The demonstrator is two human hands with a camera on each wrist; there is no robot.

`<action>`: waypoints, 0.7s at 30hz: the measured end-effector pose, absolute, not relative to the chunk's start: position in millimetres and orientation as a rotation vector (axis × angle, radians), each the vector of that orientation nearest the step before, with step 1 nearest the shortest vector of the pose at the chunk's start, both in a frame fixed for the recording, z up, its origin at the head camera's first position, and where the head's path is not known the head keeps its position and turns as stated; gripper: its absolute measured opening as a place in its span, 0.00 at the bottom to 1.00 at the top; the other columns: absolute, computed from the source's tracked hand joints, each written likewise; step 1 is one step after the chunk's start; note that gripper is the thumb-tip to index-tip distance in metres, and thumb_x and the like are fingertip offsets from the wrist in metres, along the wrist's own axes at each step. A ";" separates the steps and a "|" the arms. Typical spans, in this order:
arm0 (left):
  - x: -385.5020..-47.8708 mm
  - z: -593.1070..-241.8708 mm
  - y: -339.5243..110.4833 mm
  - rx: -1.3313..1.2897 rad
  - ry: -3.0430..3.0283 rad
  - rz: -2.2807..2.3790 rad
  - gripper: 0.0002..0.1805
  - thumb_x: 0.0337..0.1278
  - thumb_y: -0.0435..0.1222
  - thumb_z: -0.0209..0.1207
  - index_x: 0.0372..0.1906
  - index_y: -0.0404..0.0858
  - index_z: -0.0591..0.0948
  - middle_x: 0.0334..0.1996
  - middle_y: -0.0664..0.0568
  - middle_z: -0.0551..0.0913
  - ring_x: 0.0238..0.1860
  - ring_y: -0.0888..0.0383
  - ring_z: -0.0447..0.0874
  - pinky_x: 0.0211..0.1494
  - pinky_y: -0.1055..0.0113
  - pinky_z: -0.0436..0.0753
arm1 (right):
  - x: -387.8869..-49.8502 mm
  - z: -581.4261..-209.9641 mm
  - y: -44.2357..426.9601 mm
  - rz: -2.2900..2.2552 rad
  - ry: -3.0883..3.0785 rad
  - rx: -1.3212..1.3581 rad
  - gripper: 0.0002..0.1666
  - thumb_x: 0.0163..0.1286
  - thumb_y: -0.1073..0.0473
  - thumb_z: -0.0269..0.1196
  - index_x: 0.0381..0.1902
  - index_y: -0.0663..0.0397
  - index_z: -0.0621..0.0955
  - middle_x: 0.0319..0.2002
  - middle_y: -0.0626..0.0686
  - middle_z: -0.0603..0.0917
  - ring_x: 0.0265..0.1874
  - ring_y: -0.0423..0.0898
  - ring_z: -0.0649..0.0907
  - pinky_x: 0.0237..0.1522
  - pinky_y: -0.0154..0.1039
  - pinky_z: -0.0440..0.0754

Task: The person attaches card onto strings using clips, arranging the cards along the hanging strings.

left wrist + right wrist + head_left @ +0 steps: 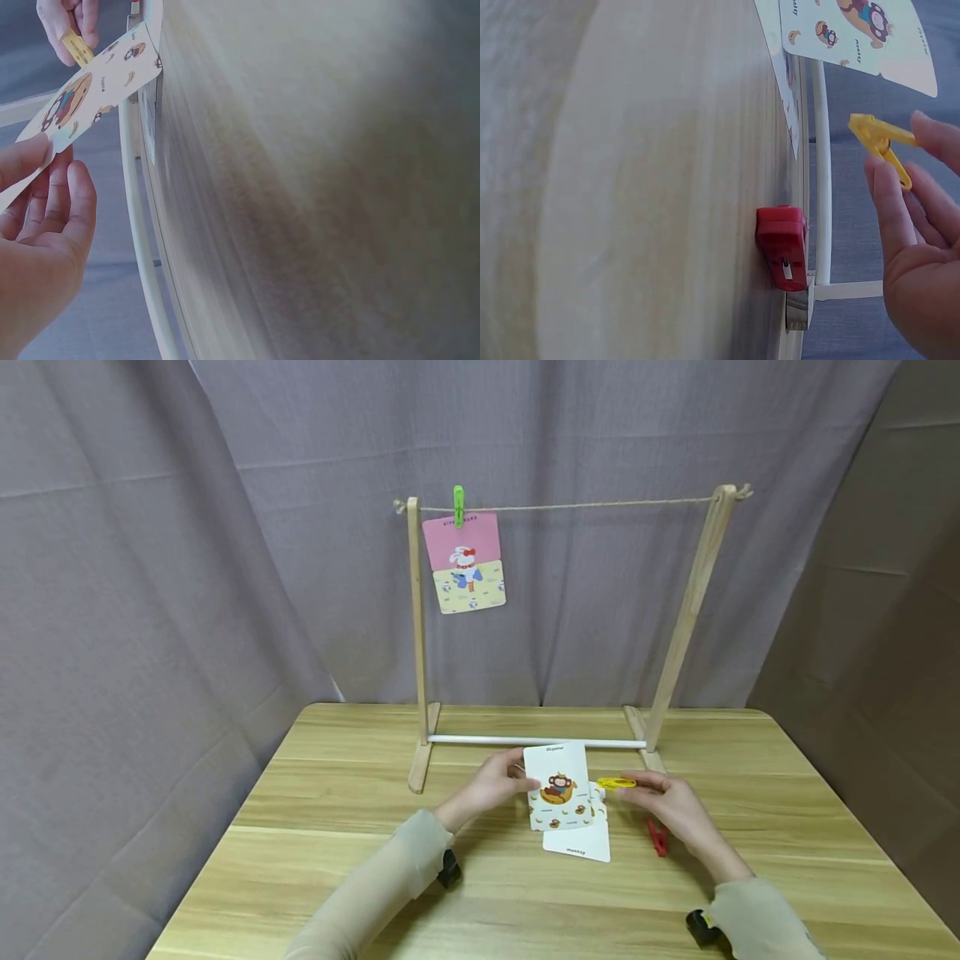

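Note:
A white card with a monkey and banana picture is pinched at its left edge by my left hand, thumb in front and fingers behind. It is raised above the table. Between the thumb and fingers of my right hand is a yellow clothespin, just right of the card and apart from it. Beneath the raised card a second white card lies on the table, partly covered from the head view. A red clothespin lies on the wood below my right hand.
Behind the hands stands a wooden frame with a twine line across its top and a white bar low down. A green clothespin holds a pink and yellow rabbit card near the line's left end.

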State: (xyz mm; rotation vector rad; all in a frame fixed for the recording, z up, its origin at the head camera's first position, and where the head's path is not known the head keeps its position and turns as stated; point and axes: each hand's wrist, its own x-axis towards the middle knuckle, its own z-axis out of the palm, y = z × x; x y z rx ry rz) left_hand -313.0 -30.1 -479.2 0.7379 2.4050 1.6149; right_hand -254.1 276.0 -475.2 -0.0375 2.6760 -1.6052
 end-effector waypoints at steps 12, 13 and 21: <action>-312.0 -476.3 -25.5 0.732 2.388 1.637 0.19 0.58 0.31 0.69 0.54 0.34 0.81 0.38 0.53 0.84 0.35 0.62 0.81 0.39 0.68 0.82 | -254.2 -471.7 285.4 -1.658 2.761 0.048 0.40 0.67 0.45 0.70 0.69 0.60 0.73 0.59 0.64 0.81 0.43 0.29 0.80 0.45 0.26 0.76; -311.9 -475.3 -25.1 0.732 2.383 1.642 0.20 0.58 0.31 0.69 0.56 0.34 0.80 0.39 0.53 0.84 0.36 0.61 0.81 0.40 0.68 0.82 | -254.0 -471.3 285.7 -1.676 2.754 0.055 0.40 0.67 0.45 0.70 0.70 0.60 0.73 0.58 0.65 0.82 0.42 0.29 0.81 0.44 0.27 0.77; -315.9 -463.5 -26.0 0.750 2.392 1.645 0.23 0.59 0.31 0.69 0.56 0.26 0.77 0.40 0.49 0.81 0.39 0.59 0.81 0.42 0.67 0.83 | -252.1 -467.6 287.9 -1.835 2.712 0.061 0.41 0.67 0.50 0.70 0.70 0.64 0.70 0.52 0.62 0.85 0.40 0.26 0.81 0.42 0.27 0.80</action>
